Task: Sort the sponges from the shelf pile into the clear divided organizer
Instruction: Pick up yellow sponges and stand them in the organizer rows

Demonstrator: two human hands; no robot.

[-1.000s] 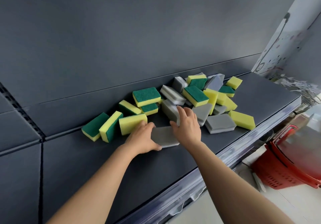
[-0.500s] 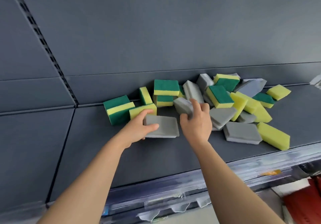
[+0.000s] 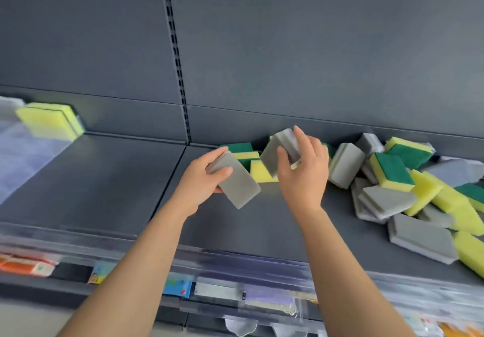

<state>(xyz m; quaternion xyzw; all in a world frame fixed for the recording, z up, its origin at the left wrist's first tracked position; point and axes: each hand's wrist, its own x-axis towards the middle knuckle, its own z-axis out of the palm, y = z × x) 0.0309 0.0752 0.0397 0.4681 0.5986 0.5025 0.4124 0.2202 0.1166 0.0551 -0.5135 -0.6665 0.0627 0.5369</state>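
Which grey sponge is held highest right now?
The grey sponge gripped by the right hand, tilted up. The left hand holds a second grey sponge lower; the others lie piled on the shelf.

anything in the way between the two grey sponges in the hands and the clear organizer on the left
Nothing visible. The left hand grips a grey sponge and the right hand a second grey sponge, both held above the shelf; no object shows on the shelf between them and the clear organizer at the far left.

Dark shelf (image 3: 110, 179) under sponge pile (image 3: 408, 187)
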